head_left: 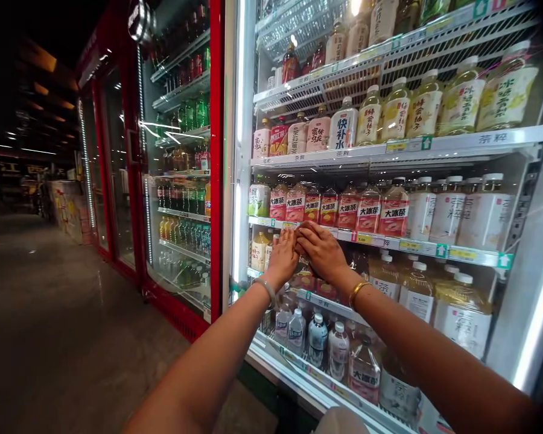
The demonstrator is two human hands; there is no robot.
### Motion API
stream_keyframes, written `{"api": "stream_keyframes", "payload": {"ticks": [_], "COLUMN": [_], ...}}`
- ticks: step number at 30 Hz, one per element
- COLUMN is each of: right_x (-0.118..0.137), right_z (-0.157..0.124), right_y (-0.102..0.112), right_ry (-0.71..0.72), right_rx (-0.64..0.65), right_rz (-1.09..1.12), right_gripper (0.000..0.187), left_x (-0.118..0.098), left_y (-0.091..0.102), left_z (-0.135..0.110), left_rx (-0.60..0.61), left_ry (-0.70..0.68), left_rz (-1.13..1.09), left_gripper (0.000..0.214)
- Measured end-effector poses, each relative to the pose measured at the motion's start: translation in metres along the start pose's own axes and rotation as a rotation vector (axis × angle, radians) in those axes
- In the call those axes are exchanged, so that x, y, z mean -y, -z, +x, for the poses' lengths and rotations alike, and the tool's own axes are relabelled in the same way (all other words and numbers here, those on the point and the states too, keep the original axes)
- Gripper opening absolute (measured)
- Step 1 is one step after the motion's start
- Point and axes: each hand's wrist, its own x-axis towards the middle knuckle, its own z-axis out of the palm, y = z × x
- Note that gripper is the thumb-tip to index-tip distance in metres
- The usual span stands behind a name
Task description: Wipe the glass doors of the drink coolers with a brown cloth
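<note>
My left hand [284, 256] and my right hand [322, 248] meet in front of a shelf's price strip [366, 239] in a lit drinks cooler. The fingers of both hands curl toward each other and lie close together. Something dark brownish shows between them, but I cannot make out what it is. Just behind and above stand iced tea bottles [329, 207] with red and yellow labels. Below my hands, partly covered by them, are dark bottles [326, 289] on the lower shelf. A pale bangle is on my left wrist, a gold one on my right.
Pale tea bottles [468, 316] fill the lower right, with yellow drink bottles [424, 105] above. Small water bottles [318, 339] stand on the bottom shelf. A red-framed cooler [216, 163] adjoins at the left, beside the aisle floor [72, 313]. A light-coloured knee [341, 421] shows below.
</note>
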Motion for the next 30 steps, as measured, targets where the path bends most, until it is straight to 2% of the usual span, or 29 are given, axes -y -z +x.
{"api": "stream_keyframes", "payload": {"ticks": [2, 5, 7, 10, 12, 14, 16, 18, 20, 22, 24, 25, 28, 30], "right_x": [0.003, 0.018, 0.029, 0.037, 0.038, 0.041, 0.049, 0.057, 0.061, 0.058, 0.048, 0.043, 0.032, 0.031], "right_z": [0.015, 0.035, 0.037, 0.033, 0.037, 0.051, 0.068, 0.077, 0.073, 0.061, 0.057, 0.061, 0.092, 0.116], "right_y": [-0.005, -0.025, -0.04, -0.057, -0.063, -0.067, -0.074, -0.084, -0.091, -0.09, -0.079, -0.072, -0.059, -0.061], "right_ry": [-0.045, -0.096, -0.094, -0.055, -0.072, -0.165, -0.212, -0.222, -0.174, -0.118, -0.094, -0.146, -0.178, -0.176], "right_rx": [-0.037, -0.082, -0.096, -0.119, -0.206, -0.336, -0.408, -0.409, -0.35, -0.296, -0.269, -0.266, -0.244, -0.274], "right_rz": [-0.01, -0.03, -0.047, -0.082, -0.118, -0.137, -0.153, -0.183, -0.225, -0.273, -0.349, -0.386, -0.408, -0.405], "right_gripper": [0.04, 0.044, 0.043, 0.041, 0.043, 0.045, 0.048, 0.05, 0.05, 0.051, 0.059, 0.059, 0.06, 0.059], "left_x": [0.004, 0.021, 0.038, 0.064, 0.079, 0.092, 0.105, 0.119, 0.131, 0.139, 0.141, 0.14, 0.133, 0.128], "left_y": [0.004, 0.013, 0.02, 0.024, 0.023, 0.022, 0.023, 0.025, 0.028, 0.03, 0.033, 0.036, 0.045, 0.053], "left_z": [0.007, 0.018, 0.021, 0.024, 0.03, 0.042, 0.059, 0.076, 0.088, 0.094, 0.1, 0.105, 0.124, 0.139], "left_rx": [-0.011, -0.05, -0.079, -0.1, -0.108, -0.138, -0.219, -0.317, -0.364, -0.361, -0.327, -0.313, -0.323, -0.377], "left_ry": [-0.009, -0.013, -0.033, -0.134, -0.224, -0.288, -0.367, -0.446, -0.455, -0.45, -0.468, -0.478, -0.51, -0.516], "left_rz": [0.007, 0.016, 0.02, 0.019, 0.013, 0.003, 0.019, 0.023, -0.031, -0.126, -0.224, -0.258, -0.313, -0.313], "left_gripper": [0.074, 0.074, 0.071, 0.067, 0.066, 0.069, 0.073, 0.072, 0.066, 0.065, 0.067, 0.068, 0.072, 0.074]}}
